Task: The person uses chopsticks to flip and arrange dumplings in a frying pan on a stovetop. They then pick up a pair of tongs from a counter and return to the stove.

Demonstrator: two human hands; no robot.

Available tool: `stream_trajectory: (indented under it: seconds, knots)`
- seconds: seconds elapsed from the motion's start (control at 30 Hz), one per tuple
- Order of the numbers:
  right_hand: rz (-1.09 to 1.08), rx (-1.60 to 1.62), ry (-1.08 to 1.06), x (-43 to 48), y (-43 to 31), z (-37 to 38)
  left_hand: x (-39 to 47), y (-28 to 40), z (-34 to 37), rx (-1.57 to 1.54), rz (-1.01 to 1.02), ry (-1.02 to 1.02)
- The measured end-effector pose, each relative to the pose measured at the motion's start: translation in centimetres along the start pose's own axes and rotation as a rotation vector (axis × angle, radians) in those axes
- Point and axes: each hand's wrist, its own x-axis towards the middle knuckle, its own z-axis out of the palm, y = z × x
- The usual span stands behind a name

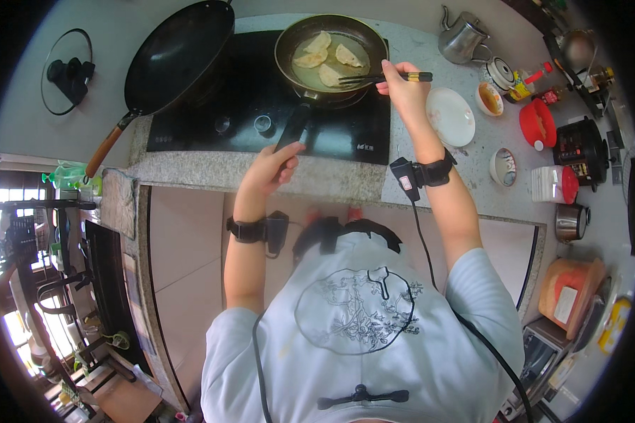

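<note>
My left hand [273, 168] is closed round the black handle of a frying pan [330, 95], which sits over the right side of a black glass stove [211, 129]. Several dumplings [347, 55] lie in shallow liquid in the pan. In my right hand [402, 87] is a pair of black chopsticks [368, 78] with gold bands; their tips are at the dumpling nearest me [329, 76]. Whether they grip it I cannot tell. Just right of my right wrist is a white plate [451, 117] on the counter.
A large black wok [180, 58] with a wooden handle stands tilted at the left. To the right are a steel kettle [463, 37], a bowl of brown sauce [489, 99], a red container [537, 124], a small bowl [504, 167] and a black cooker [581, 150]. A glass lid [67, 72] hangs at far left.
</note>
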Motion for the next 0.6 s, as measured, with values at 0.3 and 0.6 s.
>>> stream_trajectory:
  seconds: [0.3, 0.6]
  knots:
    - [-0.027, -0.011, 0.007, 0.1, 0.0, 0.9, 0.0, -0.1, -0.1, -0.031, -0.017, -0.005]
    - [-0.077, 0.000, 0.028, 0.0, -0.6, 1.7, 0.2, -0.4, -0.4, -0.077, -0.012, -0.024]
